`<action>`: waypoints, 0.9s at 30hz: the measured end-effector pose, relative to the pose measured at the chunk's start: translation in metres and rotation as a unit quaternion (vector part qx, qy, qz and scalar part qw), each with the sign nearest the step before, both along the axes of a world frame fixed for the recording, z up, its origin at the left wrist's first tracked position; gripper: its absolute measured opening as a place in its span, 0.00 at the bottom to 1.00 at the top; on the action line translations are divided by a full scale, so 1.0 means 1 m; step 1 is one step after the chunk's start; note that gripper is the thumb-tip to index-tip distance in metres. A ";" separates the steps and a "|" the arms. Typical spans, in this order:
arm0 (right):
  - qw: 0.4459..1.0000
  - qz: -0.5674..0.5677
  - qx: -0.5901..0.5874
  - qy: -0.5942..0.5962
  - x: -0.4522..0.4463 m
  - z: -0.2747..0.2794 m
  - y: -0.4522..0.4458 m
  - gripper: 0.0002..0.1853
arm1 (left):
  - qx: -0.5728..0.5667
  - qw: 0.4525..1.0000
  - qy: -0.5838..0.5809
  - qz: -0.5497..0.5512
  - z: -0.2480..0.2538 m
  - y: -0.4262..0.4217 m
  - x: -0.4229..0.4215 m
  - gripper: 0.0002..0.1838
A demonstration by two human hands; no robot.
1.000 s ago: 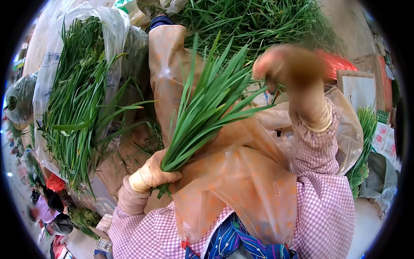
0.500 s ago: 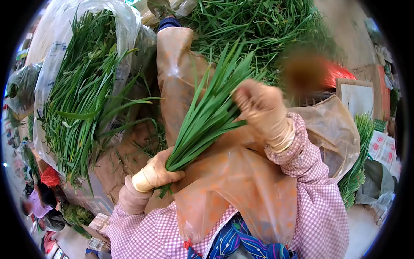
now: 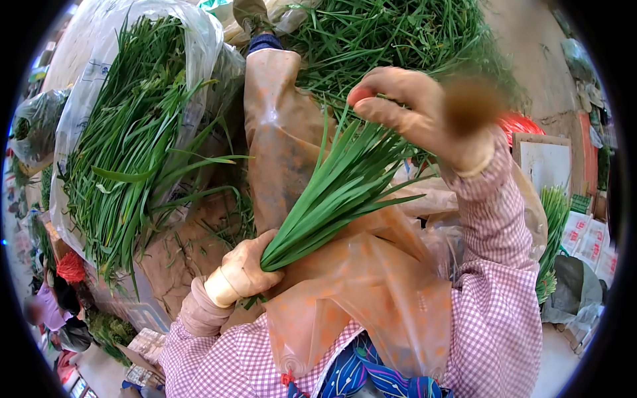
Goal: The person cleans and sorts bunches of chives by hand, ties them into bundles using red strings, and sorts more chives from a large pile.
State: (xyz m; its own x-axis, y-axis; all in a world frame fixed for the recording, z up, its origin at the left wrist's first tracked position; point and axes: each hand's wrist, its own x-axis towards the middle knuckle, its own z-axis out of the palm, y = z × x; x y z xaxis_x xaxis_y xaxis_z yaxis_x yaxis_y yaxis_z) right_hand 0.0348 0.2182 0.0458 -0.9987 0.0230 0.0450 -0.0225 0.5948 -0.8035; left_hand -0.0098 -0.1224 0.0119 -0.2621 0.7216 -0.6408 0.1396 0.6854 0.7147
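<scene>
My left hand point(image 3: 244, 268), in a tan glove, is wrapped round the lower end of a bunch of garlic chives point(image 3: 338, 189). The long green leaves fan out up and to the right across my lap. Above their tips is my right hand point(image 3: 405, 109), also gloved, its thumb and fingers brought together in a pinch. A reddish covering shows at a fingertip. Whether a leaf is caught between those fingers I cannot make out. Under the bunch, a translucent brown plastic apron point(image 3: 371, 278) covers my lap and leg.
At the left, a clear plastic bag point(image 3: 70, 152) lies open around a heap of chives point(image 3: 126, 146). A larger loose pile of greens point(image 3: 398, 40) spreads beyond my foot. Upright bundles point(image 3: 554, 205) and a grey-green sack point(image 3: 576, 285) are on the right. A blurred brown shape hangs near the camera.
My right hand has moved up and away from the side of the bunch to above its tips, the arm stretching out. My left hand keeps hold of the chives, nearly in place.
</scene>
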 end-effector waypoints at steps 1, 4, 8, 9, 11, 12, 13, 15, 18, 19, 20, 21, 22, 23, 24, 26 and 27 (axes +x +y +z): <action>0.998 0.023 0.027 -0.061 -0.006 -0.004 0.000 0.20 | -0.001 1.000 -0.001 0.000 0.000 0.000 0.000 0.30; 0.988 0.119 0.075 -0.064 -0.012 -0.019 -0.006 0.19 | -0.002 1.000 0.003 -0.010 0.003 0.003 -0.002 0.29; 0.994 0.089 0.058 -0.010 -0.008 -0.042 -0.021 0.11 | -0.025 1.000 -0.010 -0.013 0.009 0.008 -0.003 0.28; 0.994 0.087 0.058 -0.011 -0.005 -0.049 -0.021 0.11 | -0.024 1.000 -0.006 -0.011 0.009 0.009 -0.003 0.28; 0.971 -0.111 0.117 0.178 -0.001 -0.062 -0.020 0.11 | -0.008 1.000 0.006 -0.010 0.006 0.005 -0.002 0.28; 0.976 -0.180 -0.019 0.125 0.000 -0.067 -0.010 0.10 | 0.009 1.000 0.018 -0.008 0.004 0.003 -0.002 0.28; 0.969 -0.234 -0.040 0.074 0.004 -0.055 0.000 0.10 | 0.009 1.000 0.021 -0.012 -0.002 0.000 -0.001 0.28; 0.947 -0.306 0.009 0.092 0.016 -0.041 0.017 0.09 | 0.117 0.990 -0.058 0.049 -0.016 -0.007 -0.001 0.28; 0.903 -0.345 0.016 0.256 0.038 -0.038 0.022 0.08 | 0.056 0.974 -0.192 0.104 -0.027 -0.008 -0.008 0.30; 0.903 -0.357 -0.103 0.215 0.048 -0.025 0.011 0.08 | 0.045 0.963 -0.232 0.125 -0.032 -0.008 -0.010 0.30; 0.890 -0.360 -0.221 0.172 0.060 -0.012 -0.005 0.07 | 0.033 0.951 -0.271 0.146 -0.037 -0.008 -0.011 0.31; 0.901 -0.323 -0.262 0.125 0.072 -0.008 -0.023 0.08 | 0.080 0.910 -0.353 0.200 -0.053 -0.013 -0.009 0.31; 0.908 -0.284 -0.299 0.077 0.081 -0.007 -0.041 0.09 | 0.101 0.899 -0.365 0.220 -0.043 -0.005 -0.010 0.31; 0.935 -0.227 -0.272 0.021 0.086 -0.006 -0.057 0.11 | 0.123 0.886 -0.378 0.240 -0.033 0.004 -0.011 0.31; 0.955 -0.169 -0.241 -0.037 0.087 -0.008 -0.072 0.14 | 0.144 0.872 -0.390 0.258 -0.024 0.013 -0.012 0.30; 0.940 -0.120 -0.302 -0.106 0.078 -0.037 -0.100 0.19 | 0.116 0.849 -0.468 0.214 -0.014 0.025 -0.017 0.30; 0.940 -0.128 -0.300 -0.099 0.072 -0.040 -0.104 0.19 | 0.124 0.856 -0.459 0.203 -0.027 0.022 -0.014 0.29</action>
